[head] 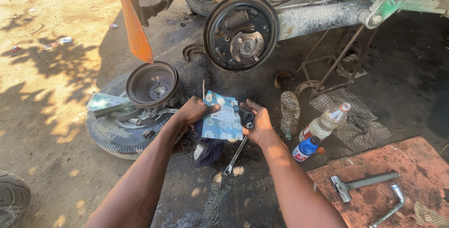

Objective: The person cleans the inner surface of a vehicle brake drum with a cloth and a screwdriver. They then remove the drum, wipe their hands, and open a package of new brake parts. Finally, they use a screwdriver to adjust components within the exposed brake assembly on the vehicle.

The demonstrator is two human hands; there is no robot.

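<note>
Left hand [194, 113] grips blue packet [223, 121]; right hand [257, 122] cups small black parts [248, 117]. Below the packet: spanner [235, 156]. Bottles [325, 124] right of it, brake drum [152, 84] on tyre [114, 132] left.

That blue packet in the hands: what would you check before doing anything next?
1. Blue packet gripped by left hand: ok.
2. Small black part secure in right hand: ok.
3. Packet emptied: cannot tell.
4. Wrench within reach, on the ground below the hands: ok.
5. Brake backplate exposed, brake drum off and resting on the tyre: ok.
6. Ground free of clutter: not ok, bottles lie close.
</note>
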